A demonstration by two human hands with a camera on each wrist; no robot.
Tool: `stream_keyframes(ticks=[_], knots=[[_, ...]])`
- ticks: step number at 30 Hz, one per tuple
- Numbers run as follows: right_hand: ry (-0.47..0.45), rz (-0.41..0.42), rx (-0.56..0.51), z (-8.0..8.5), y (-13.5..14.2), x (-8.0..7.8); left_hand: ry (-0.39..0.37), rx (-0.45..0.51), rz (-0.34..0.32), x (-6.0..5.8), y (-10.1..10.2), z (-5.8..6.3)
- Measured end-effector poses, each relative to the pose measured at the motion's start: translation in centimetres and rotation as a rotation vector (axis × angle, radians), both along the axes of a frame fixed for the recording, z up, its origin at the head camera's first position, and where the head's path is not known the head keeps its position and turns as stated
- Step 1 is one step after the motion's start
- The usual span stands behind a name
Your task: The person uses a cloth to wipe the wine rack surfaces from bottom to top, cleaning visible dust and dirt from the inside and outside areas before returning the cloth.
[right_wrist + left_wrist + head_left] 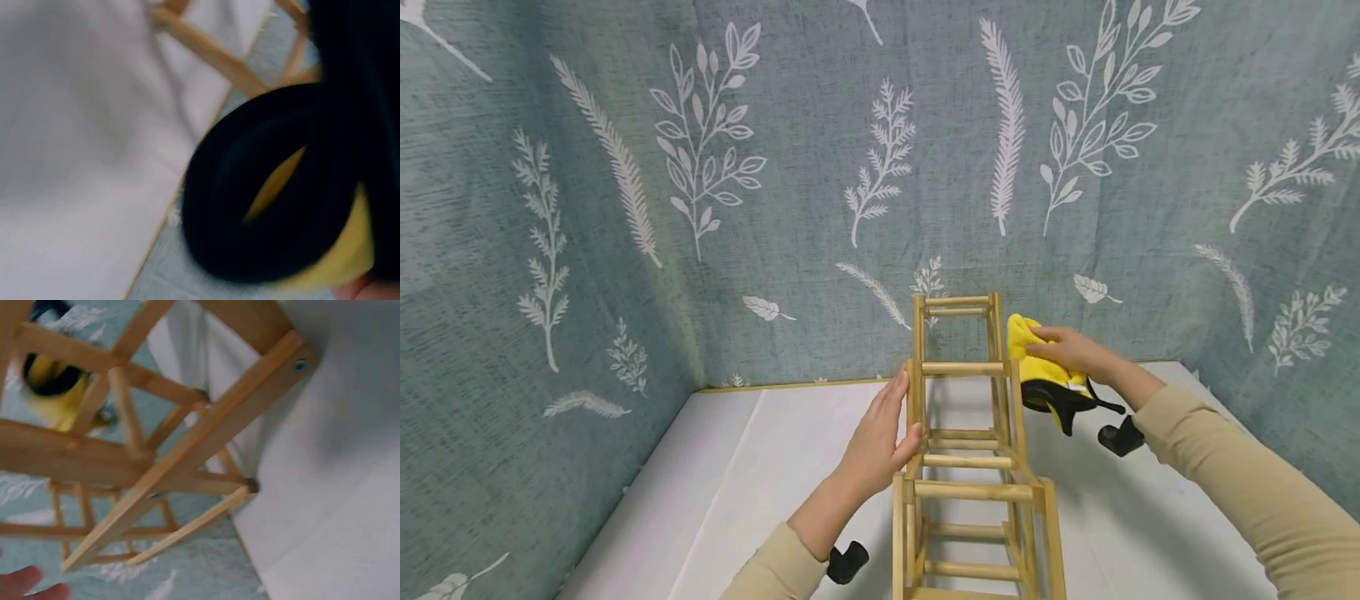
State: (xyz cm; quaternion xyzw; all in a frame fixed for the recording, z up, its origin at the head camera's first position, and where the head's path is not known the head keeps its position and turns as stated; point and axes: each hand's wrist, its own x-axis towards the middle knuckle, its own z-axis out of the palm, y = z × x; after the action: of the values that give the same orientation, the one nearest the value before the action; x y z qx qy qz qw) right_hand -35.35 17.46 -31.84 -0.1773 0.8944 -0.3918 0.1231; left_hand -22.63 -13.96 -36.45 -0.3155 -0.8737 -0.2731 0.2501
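Observation:
A light wooden rack [977, 492] of slatted, stepped frames stands in the middle of the head view. My left hand [876, 446] rests along its left side with straight fingers; only blurred fingertips [34, 584] enter the left wrist view. On the rack's far right side, my right hand [1071, 350] grips a yellow cloth item with black edging [1048, 354], a black strap hanging from it. Up close in the right wrist view, its black-rimmed opening [212, 206] shows yellow inside. Its exact kind is unclear, and part of it sits behind the rack's upright.
The rack stands on a white surface [805, 467]. Blue-grey fabric with white leaf prints [820, 167] rises behind it and on both sides. A small black piece [848, 562] shows by my left wrist, another black piece [1122, 435] by my right.

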Motion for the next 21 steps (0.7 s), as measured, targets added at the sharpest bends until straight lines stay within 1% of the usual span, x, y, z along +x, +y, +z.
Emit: stream_keyframes(ticks=[1,2,4,5,7,8,9,10,12,13,14,16,17,20,21], knots=[[0.019,0.012,0.01,-0.5,0.4,0.6,-0.101,0.019,-0.016,0.2,-0.2,0.4],[0.057,0.02,0.023,-0.8,0.8,1.3,-0.202,0.051,-0.037,0.6,-0.4,0.9],[0.152,0.03,0.025,-1.2,1.2,3.0,-0.388,0.115,-0.062,1.7,-1.1,1.8],[0.214,0.038,0.023,-1.3,1.2,3.9,-0.458,0.138,-0.069,2.5,-1.4,2.3],[0.325,0.059,0.023,-1.3,1.0,5.8,-0.536,0.165,-0.066,4.6,-2.0,3.1],[0.377,0.073,0.039,-1.2,0.7,6.6,-0.547,0.16,-0.049,5.8,-2.2,3.3],[0.421,0.09,0.064,-1.0,0.4,7.2,-0.55,0.134,-0.015,7.1,-2.3,3.5],[0.473,0.102,0.103,-0.8,0.1,7.7,-0.531,0.096,0.016,8.4,-2.3,3.6],[0.553,0.115,0.182,-0.3,-0.7,7.9,-0.432,0.007,0.066,10.6,-2.2,3.4],[0.6,0.12,0.227,-0.1,-1.0,7.7,-0.381,-0.028,0.083,11.5,-2.0,3.1],[0.645,0.117,0.269,0.1,-1.3,7.4,-0.314,-0.074,0.096,12.2,-1.8,2.7],[0.711,0.115,0.345,0.2,-1.9,6.4,-0.228,-0.131,0.116,13.2,-1.3,1.7],[0.732,0.131,0.387,0.2,-2.0,5.8,-0.217,-0.14,0.118,13.5,-1.0,1.2],[0.727,0.188,0.483,-0.4,-2.3,4.5,-0.302,-0.143,0.144,14.0,-0.2,0.1],[0.706,0.204,0.503,-0.7,-2.3,4.2,-0.32,-0.128,0.146,14.0,-0.1,-0.1]])
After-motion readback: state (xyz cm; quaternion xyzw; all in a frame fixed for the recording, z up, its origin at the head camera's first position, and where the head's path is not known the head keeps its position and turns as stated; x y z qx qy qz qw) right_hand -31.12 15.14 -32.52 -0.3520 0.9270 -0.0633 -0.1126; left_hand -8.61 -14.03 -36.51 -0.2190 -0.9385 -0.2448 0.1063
